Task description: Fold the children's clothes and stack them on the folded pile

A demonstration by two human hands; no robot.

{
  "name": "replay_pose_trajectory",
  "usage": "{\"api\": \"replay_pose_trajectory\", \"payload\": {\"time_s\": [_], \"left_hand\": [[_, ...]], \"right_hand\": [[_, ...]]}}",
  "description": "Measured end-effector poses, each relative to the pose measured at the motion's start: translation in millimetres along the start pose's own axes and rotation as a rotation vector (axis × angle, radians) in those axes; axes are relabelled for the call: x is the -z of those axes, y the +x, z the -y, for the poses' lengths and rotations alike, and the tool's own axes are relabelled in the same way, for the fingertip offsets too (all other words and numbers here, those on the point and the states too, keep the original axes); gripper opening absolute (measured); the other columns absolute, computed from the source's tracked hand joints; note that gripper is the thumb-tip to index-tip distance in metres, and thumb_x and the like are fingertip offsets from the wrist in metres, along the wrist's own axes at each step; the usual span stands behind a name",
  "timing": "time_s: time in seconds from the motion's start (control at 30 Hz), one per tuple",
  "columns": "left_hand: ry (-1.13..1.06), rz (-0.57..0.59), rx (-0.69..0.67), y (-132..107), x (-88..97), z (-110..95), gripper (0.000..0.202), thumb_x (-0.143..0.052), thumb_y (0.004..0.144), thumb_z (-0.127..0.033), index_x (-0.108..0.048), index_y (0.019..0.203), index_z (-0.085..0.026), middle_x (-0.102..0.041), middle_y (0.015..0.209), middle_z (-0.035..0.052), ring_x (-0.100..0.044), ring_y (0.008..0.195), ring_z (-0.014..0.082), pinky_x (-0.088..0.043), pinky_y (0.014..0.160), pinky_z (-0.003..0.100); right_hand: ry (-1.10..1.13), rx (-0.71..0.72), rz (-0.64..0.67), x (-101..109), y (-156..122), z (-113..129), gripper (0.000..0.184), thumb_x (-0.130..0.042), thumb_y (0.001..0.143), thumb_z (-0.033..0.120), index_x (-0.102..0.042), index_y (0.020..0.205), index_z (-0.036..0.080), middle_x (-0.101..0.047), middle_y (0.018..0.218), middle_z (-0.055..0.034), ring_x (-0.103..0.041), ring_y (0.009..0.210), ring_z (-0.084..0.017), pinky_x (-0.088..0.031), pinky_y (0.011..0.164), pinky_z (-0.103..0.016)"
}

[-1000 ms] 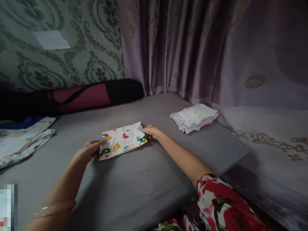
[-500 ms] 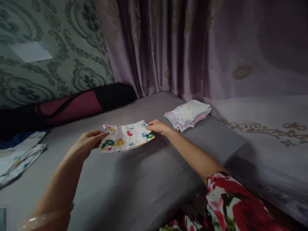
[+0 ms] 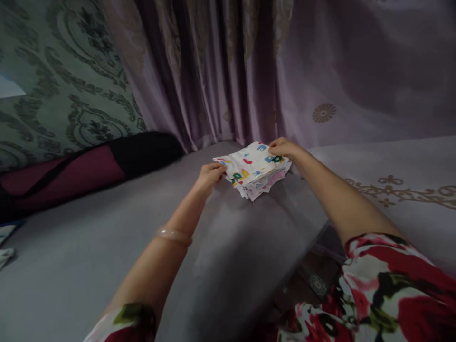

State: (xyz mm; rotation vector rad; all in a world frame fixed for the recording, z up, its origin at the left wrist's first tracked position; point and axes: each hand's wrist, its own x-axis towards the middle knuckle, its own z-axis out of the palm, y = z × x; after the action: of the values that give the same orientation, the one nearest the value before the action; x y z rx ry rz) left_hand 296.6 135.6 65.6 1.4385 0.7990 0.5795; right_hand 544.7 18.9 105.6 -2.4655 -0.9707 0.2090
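Note:
A folded white cloth with coloured letter shapes (image 3: 249, 164) lies on top of a stack of folded pale cloths (image 3: 261, 183) at the far right of the grey mattress (image 3: 107, 256). My left hand (image 3: 210, 173) pinches the cloth's left end. My right hand (image 3: 283, 148) grips its right end, fingers curled over the edge. Both arms reach forward, the left with a pale bangle on the wrist.
A dark red and black bolster (image 3: 81, 171) lies along the patterned wall at left. Purple curtains (image 3: 231, 71) hang behind the stack. A pale embroidered fabric (image 3: 399, 185) spreads at right. A bit of other cloth (image 3: 5, 242) shows at the left edge.
Both hands carried the letter-print cloth from the middle of the mattress to the right and set it on the stack. The view swung right with it.

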Motion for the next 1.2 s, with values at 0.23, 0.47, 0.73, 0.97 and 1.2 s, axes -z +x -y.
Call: {"api": "replay_pose_trajectory", "payload": {"time_s": [0.23,0.47,0.73,0.97,1.2], "left_hand": [[-0.068,-0.008,0.078,28.6,-76.3,22.2,0.008,-0.064,0.079,-0.019,-0.068,0.075,-0.013,-0.06,0.058,-0.0016,-0.045,0.041,0.0042,-0.028,0.042,0.017],[-0.101,0.0,0.141,35.8,-101.3,41.2,0.01,-0.059,0.084,-0.017,-0.067,0.078,-0.013,-0.057,0.058,-0.0032,-0.042,0.036,0.0033,-0.026,0.039,0.017],[-0.068,-0.002,0.2,46.1,-106.3,52.9,0.013,-0.056,0.087,-0.02,-0.067,0.086,-0.015,-0.054,0.052,-0.0048,-0.036,0.033,0.004,-0.025,0.037,0.017],[-0.02,0.041,0.224,44.2,-102.0,54.7,0.021,-0.055,0.087,-0.019,-0.065,0.07,-0.013,-0.057,0.053,-0.0005,-0.04,0.036,0.0051,-0.028,0.039,0.018],[-0.012,0.065,0.224,40.4,-101.0,52.8,0.016,-0.059,0.085,-0.021,-0.068,0.075,-0.013,-0.066,0.064,0.003,-0.042,0.038,0.0055,-0.031,0.04,0.019]], "right_hand": [[-0.363,-0.009,-0.155,5.1,42.1,-39.7,0.028,-0.06,0.083,0.021,-0.072,0.109,0.019,-0.07,0.106,-0.0116,-0.062,0.098,-0.023,-0.046,0.083,-0.03],[-0.449,0.017,-0.266,-5.7,48.5,-57.8,0.033,-0.05,0.089,0.021,-0.067,0.118,0.019,-0.067,0.109,-0.0138,-0.056,0.108,-0.027,-0.043,0.089,-0.035],[-0.475,0.054,-0.299,-12.9,48.9,-71.7,0.034,-0.042,0.093,0.021,-0.067,0.115,0.017,-0.066,0.11,-0.0148,-0.055,0.107,-0.028,-0.041,0.088,-0.035],[-0.469,0.012,-0.335,-25.2,37.9,-79.8,0.038,-0.04,0.091,0.017,-0.065,0.119,0.012,-0.064,0.114,-0.0177,-0.052,0.11,-0.031,-0.04,0.09,-0.039],[-0.392,0.061,-0.258,-46.0,29.2,-63.2,0.04,-0.036,0.094,0.022,-0.061,0.124,0.014,-0.063,0.12,-0.0172,-0.055,0.112,-0.029,-0.04,0.094,-0.039]]}}
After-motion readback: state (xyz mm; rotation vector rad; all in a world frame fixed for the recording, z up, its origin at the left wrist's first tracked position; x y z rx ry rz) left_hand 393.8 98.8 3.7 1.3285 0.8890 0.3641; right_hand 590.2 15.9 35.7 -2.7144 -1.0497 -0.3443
